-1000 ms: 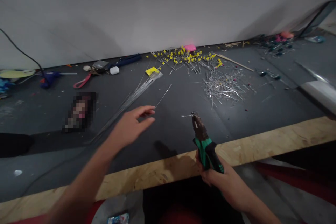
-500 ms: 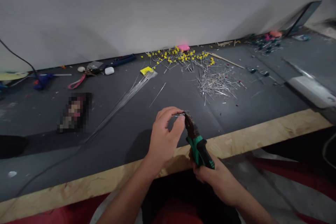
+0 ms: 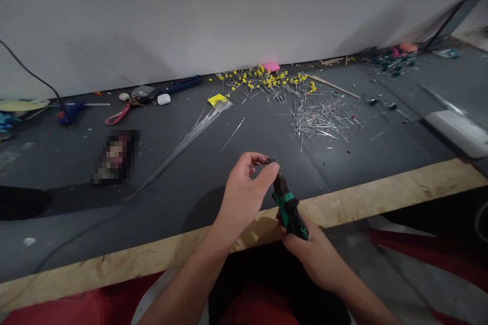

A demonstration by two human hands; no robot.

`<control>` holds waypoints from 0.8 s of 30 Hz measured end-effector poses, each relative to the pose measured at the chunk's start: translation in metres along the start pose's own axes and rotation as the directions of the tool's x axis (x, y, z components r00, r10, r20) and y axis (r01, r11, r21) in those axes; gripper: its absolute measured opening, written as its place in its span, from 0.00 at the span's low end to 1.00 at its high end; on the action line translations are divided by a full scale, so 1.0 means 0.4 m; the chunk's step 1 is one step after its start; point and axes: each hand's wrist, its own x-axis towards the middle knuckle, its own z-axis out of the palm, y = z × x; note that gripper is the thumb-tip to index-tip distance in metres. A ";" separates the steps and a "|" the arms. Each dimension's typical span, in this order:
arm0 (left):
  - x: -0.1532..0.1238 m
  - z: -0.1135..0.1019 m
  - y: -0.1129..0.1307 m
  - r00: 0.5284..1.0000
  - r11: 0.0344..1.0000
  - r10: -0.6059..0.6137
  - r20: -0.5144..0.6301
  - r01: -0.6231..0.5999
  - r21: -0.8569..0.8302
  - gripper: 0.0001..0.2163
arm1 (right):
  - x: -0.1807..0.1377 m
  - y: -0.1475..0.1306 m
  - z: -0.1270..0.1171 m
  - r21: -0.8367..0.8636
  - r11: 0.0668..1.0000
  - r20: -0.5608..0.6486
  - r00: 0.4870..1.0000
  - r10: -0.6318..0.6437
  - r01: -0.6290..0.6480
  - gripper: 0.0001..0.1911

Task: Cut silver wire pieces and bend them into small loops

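My right hand point(image 3: 316, 259) grips the green handles of a pair of pliers point(image 3: 287, 205), jaws pointing up and away over the dark table top point(image 3: 213, 177). A short bit of wire sticks out at the jaw tips. My left hand point(image 3: 246, 190) is curled, thumb and fingers pinching that wire piece at the jaws. A single loose wire point(image 3: 232, 134) lies just beyond the hands. A long bundle of thin wires point(image 3: 183, 144) with a yellow tag stretches to the left of it.
A heap of cut wire pieces point(image 3: 322, 122) and yellow-headed pins point(image 3: 267, 78) lie at the back right. Pink scissors point(image 3: 120, 114), a white case point(image 3: 163, 99) and a blue tool point(image 3: 181, 84) sit by the wall. The wooden table edge point(image 3: 381, 198) runs in front.
My left hand came back from the loose wire on the table to the pliers' jaws and now pinches the wire piece there. The pliers stayed nearly in place.
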 end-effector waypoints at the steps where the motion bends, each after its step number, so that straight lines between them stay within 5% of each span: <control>1: -0.001 -0.002 -0.001 1.000 1.000 0.006 0.002 -0.006 0.007 0.08 | 0.000 0.002 0.000 0.008 1.000 0.007 1.000 0.006 -0.006 0.07; 13: 0.000 -0.077 0.009 0.964 0.861 0.238 0.121 -0.267 0.433 0.08 | -0.008 0.014 -0.011 0.355 0.901 0.350 0.929 0.117 -0.248 0.11; 19: 0.008 -0.116 0.035 0.937 0.761 0.212 0.279 -0.337 0.555 0.09 | -0.011 0.010 -0.021 0.435 0.812 0.472 0.867 0.163 -0.389 0.20; 24: 0.014 -0.138 0.041 0.848 0.565 0.311 0.430 -0.529 0.634 0.09 | -0.012 -0.003 -0.025 0.441 0.772 0.531 0.827 0.186 -0.457 0.19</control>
